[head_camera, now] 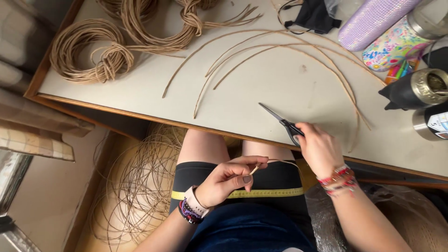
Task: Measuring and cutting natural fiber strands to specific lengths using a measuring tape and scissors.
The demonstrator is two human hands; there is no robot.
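My right hand [320, 148] grips the handles of black scissors [282, 122] whose shut blades point up-left over the grey table [261, 79] near its front edge. My left hand [231, 179] pinches the end of a thin tan reed strand [275, 162] above my lap, just below the table edge. A yellow measuring tape [261, 192] lies across my thighs. Several cut reed lengths [280, 51] curve across the middle of the table.
Coils of reed [88, 51] lie at the table's back left. A loose reed coil [140, 186] rests on the floor to the left of my legs. Patterned bottles [396, 42], a dark cup [415, 91] and a black mask [315, 16] crowd the table's right side.
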